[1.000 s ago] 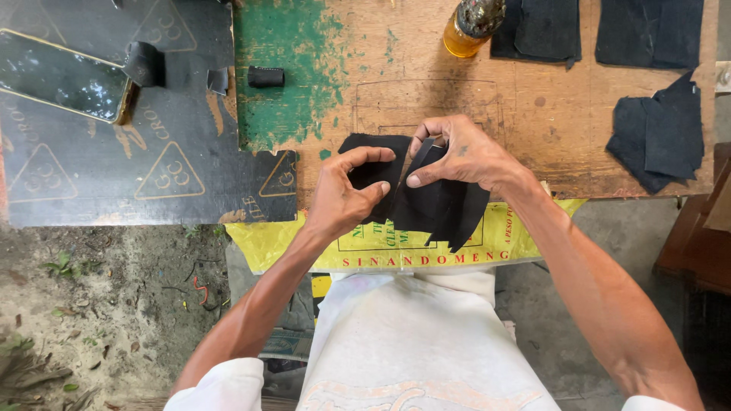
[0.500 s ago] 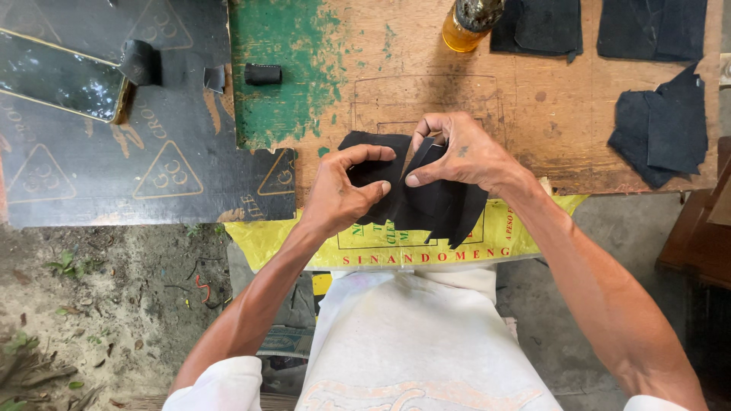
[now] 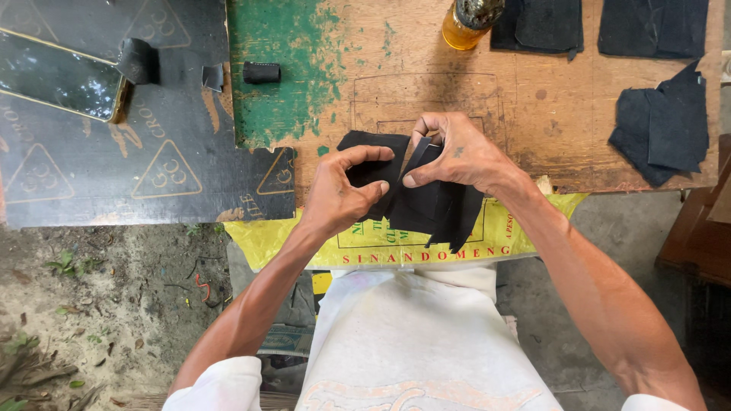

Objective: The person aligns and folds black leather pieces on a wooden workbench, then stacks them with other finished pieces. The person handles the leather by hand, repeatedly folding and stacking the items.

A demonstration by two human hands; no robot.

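Little has shifted since the earlier frames: both hands stay at the workbench's (image 3: 533,129) near edge. Left hand (image 3: 339,198) pinches the black material piece (image 3: 434,209) between thumb and curled fingers; right hand (image 3: 457,156) pinches its upper fold. So the folding continues. Farther right, black cut pieces (image 3: 666,125) lie near the right edge.

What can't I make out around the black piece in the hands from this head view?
- Black piece: its middle is hidden by the right hand and left hand, so each grip's contact is unclear.
- Amber bottle: its upper part is cut off by the top edge.
- Dark pieces at top right: cut off by the top edge.
- Thin strip between the fingers: too small to identify.
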